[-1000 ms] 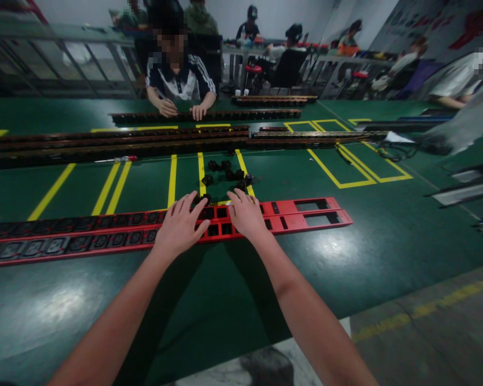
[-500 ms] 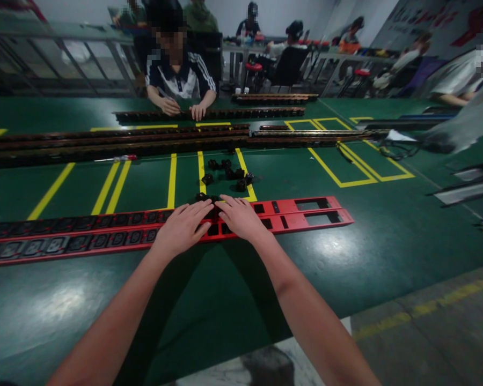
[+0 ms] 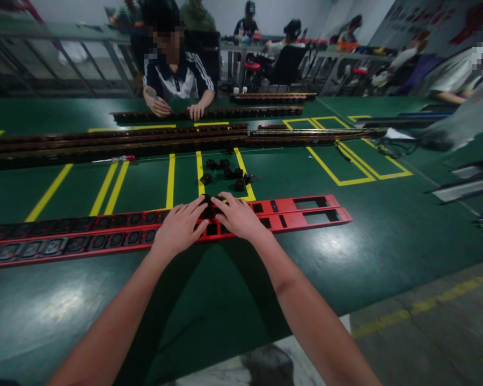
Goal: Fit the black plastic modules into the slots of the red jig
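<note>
Two long red panels [image 3: 322,201] lie side by side on the green table, with black power sockets [image 3: 100,241] filling their left stretch and bare cut-outs toward the right. A small black socket [image 3: 206,199] sits at the far panel, pinched between the fingertips of both hands. My left hand [image 3: 181,225] reaches over the panels from the left, its fingers closed against the socket's left side. From the right, my right hand [image 3: 239,215] presses its fingertips on the same socket. My fingers partly hide it, so how far it sits in a cut-out cannot be seen.
Several loose black sockets [image 3: 227,170] lie just beyond the panels. Long dark rails [image 3: 145,140] cross the table behind them, with a red-handled screwdriver [image 3: 124,158] in front. A co-worker [image 3: 179,80] sits opposite, hands on another rail. Yellow tape [image 3: 170,182] marks the tabletop.
The black socket now shows more clearly between my fingertips, which have shifted slightly around it. The panels appear unmoved; the whole view has slid a little.
</note>
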Demonstrator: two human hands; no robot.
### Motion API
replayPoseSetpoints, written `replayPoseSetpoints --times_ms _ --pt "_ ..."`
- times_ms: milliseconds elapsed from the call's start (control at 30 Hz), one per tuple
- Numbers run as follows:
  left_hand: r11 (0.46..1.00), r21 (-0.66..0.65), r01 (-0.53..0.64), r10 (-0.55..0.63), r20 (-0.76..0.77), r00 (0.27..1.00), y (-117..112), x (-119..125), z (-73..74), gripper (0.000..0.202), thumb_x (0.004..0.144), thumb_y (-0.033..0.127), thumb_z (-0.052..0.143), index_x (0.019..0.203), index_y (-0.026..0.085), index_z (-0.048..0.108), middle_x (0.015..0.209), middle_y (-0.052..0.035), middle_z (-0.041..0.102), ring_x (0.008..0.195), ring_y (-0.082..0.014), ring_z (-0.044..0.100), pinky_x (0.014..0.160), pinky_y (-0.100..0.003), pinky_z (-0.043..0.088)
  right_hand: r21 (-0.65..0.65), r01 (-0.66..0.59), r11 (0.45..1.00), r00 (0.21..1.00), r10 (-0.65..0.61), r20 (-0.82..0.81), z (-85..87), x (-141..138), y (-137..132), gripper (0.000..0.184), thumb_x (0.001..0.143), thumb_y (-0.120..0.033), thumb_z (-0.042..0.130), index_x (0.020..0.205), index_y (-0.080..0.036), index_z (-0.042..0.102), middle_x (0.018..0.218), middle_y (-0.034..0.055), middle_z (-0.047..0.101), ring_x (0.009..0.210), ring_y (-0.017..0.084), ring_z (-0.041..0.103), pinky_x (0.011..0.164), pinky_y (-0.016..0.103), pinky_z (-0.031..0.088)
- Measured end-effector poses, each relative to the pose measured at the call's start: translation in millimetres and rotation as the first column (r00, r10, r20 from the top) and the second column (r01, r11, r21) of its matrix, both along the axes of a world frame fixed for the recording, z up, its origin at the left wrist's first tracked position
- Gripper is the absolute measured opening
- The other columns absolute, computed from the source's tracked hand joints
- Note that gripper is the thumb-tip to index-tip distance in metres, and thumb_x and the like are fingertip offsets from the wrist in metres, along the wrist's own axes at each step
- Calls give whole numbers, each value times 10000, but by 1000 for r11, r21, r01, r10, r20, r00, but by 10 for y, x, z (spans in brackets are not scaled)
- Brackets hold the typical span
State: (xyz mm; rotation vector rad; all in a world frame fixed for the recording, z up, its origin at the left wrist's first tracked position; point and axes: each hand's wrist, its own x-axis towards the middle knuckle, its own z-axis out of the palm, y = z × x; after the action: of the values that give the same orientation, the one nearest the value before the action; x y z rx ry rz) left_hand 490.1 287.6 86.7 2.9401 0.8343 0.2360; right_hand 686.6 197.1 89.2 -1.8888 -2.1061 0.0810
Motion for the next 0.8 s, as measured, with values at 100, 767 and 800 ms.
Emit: replayPoseSetpoints --times_ms 100,767,800 --pt "999 -10 -40 41 34 999 -11 6 -12 526 1003 434 388 1438 168 519 1587 -109 443 1336 -314 540 1142 -503 411 22 64 998 998 -63 -21 16 -9 -2 459 1015 -337 514 1449 -186 502 1413 148 503 1170 287 607 984 489 512" --pt "996 -8 -94 94 101 990 -35 10 -13 452 1000 399 394 1362 197 577 1474 -112 548 1263 -312 582 1073 -496 478 12 191 981 980 -190 -57 -6 9 33 383 1016 -300 491 1370 -171 561 1298 153 525 1079 258 629 931 441 521" --pt "995 -10 -98 99 102 990 -37 9 -11 455 1001 400 396 1365 197 575 1479 -112 544 1270 -312 577 1078 -498 475 20 198 980 978 -196 -69 -11 8 34 365 1012 -298 498 1343 -161 571 1326 159 519 1088 261 627 937 444 519"
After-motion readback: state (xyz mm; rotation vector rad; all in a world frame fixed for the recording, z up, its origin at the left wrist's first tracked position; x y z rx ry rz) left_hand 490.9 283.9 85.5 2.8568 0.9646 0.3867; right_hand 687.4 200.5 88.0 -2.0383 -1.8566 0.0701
